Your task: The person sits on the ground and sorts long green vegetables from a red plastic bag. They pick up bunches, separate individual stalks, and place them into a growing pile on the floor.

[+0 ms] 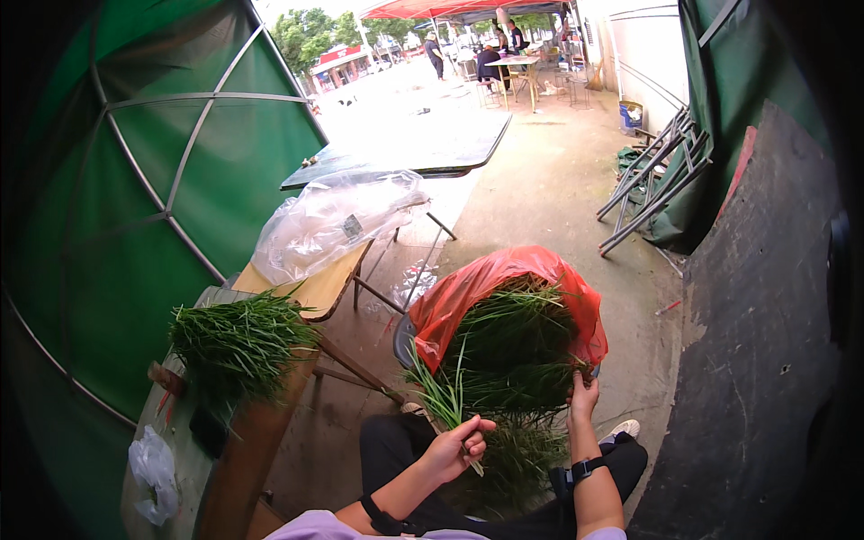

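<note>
My left hand (pixel 455 445) holds a small bunch of long green chives (pixel 442 395), leaves pointing up and to the left, pale stem ends showing below the fingers. At the right edge of a red plastic bag (pixel 499 263), my right hand (pixel 582 398) pinches the ends of some chives lying at its mouth. Packed grassy chives (pixel 513 331) fill the open bag, which rests on a seat in front of me. More loose chives (pixel 520 459) lie lower down, between my legs. A large heap of chives (pixel 243 337) sits on the bench to my left.
Left of me, the wooden bench (pixel 260 439) also carries a crumpled clear bag (pixel 154 472) and a dark phone-like object (pixel 209 428). A big clear plastic bag (pixel 331 223) covers a small table. Folded metal legs (pixel 655 182) lean at right beside a dark board (pixel 749 351). People sit and stand under a distant canopy.
</note>
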`<state>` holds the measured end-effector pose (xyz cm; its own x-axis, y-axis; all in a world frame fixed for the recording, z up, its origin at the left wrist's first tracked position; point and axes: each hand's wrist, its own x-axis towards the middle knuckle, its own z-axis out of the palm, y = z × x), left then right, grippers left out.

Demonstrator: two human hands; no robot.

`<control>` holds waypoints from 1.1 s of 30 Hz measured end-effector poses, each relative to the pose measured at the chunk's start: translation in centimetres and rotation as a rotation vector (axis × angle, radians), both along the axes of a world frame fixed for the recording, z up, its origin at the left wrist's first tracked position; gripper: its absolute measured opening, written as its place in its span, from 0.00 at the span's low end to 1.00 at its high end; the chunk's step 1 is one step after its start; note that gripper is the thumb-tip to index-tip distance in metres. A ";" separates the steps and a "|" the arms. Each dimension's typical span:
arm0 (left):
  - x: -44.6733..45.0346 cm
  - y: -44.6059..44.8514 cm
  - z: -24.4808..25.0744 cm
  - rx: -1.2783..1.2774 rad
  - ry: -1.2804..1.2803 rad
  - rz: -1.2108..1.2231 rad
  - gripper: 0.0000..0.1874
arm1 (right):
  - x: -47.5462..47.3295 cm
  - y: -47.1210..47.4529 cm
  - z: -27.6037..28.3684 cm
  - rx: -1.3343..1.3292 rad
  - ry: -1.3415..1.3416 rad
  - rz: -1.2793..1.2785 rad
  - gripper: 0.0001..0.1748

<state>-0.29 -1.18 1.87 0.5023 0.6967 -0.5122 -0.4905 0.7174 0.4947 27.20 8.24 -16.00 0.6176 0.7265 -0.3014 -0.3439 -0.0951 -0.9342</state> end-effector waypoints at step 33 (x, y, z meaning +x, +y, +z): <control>-0.6 0.6 -0.8 -0.001 0.010 0.027 0.18 | 0.7 -1.6 5.8 0.040 -0.777 -0.024 0.09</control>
